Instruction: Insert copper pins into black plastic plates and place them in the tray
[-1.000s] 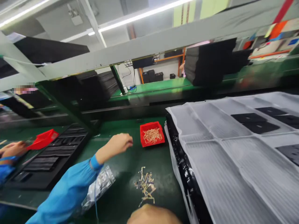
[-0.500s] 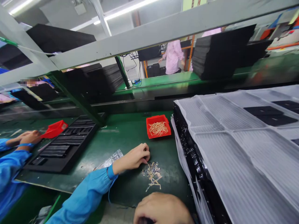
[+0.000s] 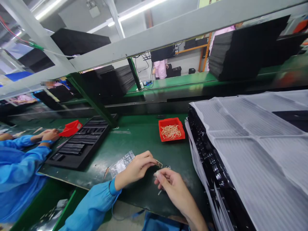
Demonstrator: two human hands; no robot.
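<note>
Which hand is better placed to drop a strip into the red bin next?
Probably the left hand: it seems to pinch a small strip and is nearer the red bin. The right hand sits farther off; whether it holds anything is unclear.

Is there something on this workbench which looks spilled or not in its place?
Mildly odd: small parts lie loose on the green table by the right hand, whereas the pale strips sit inside the red bin. The crumpled clear bag beside the left hand also looks untidy. Both may be normal here.
</note>
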